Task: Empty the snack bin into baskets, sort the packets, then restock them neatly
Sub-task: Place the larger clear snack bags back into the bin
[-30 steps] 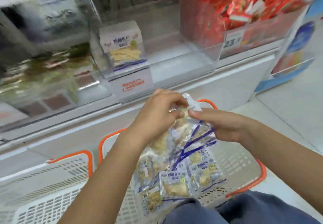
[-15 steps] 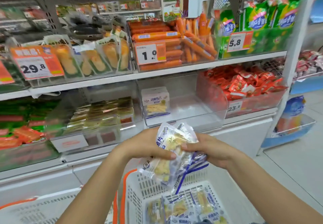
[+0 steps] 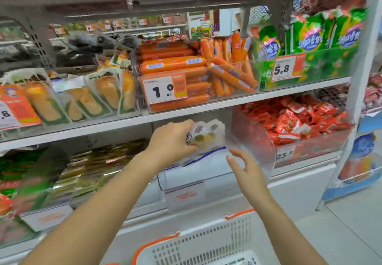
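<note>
shelf bin (image 3: 206, 173) open-fronted; left hand (image 3: 173, 140) grips packets (image 3: 206, 134) inside.

Both arms reaching forward, left hand (image 3: 172, 138) fingers curled gripping, right hand (image 3: 247, 168) open, fingers relaxed

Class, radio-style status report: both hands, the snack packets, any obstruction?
Left hand grips snack packets at the clear bin. Right hand open, empty, beside it. No obstruction visible.
</note>
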The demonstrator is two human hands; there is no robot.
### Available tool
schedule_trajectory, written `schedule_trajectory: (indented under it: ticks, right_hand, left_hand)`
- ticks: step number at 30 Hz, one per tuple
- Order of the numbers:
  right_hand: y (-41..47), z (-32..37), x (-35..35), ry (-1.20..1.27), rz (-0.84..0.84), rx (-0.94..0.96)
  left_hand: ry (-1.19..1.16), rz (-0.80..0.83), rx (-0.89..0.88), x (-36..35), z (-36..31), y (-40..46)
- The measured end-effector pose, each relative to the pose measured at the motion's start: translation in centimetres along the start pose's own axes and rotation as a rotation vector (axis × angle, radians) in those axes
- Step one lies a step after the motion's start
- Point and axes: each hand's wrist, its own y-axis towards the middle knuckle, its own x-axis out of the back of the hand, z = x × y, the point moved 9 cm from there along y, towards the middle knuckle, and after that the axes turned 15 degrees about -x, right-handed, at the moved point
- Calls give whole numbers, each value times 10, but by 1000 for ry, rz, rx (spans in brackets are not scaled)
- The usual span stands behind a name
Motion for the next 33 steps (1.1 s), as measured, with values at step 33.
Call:
schedule_trajectory:
  ticks: [33]
  right_hand:
    - [26,-4,-44,-838,18,132]
  left_hand:
    - [637,386,108,-120,71,12]
